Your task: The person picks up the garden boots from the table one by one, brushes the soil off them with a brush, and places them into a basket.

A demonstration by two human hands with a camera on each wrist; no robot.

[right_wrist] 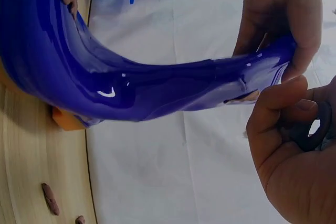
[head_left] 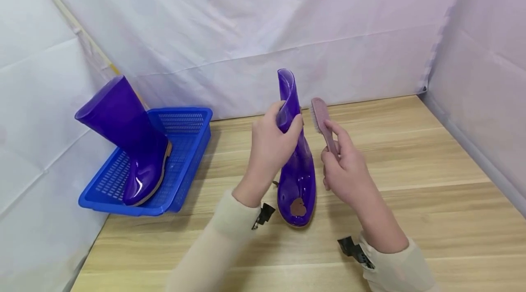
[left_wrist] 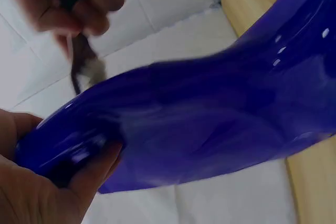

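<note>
A shiny purple rain boot (head_left: 297,178) stands on the table with its toe toward me and a brown mud-like patch (head_left: 298,207) on the toe. My left hand (head_left: 273,139) grips the top of its shaft, squeezing it together. To the right, my right hand (head_left: 343,166) holds a pinkish-brown brush (head_left: 322,116) by the handle, bristles facing the boot. In the right wrist view, another brown patch (right_wrist: 242,97) shows on the shaft near the top. In the left wrist view the brush (left_wrist: 86,66) appears close to the shaft; whether it touches is hard to tell.
A second purple rain boot (head_left: 144,146) leans in a blue plastic basket (head_left: 193,164) at the left. Small brown lumps (right_wrist: 50,199) lie on the wooden table (head_left: 411,169). White cloth (head_left: 246,32) hangs behind and at both sides.
</note>
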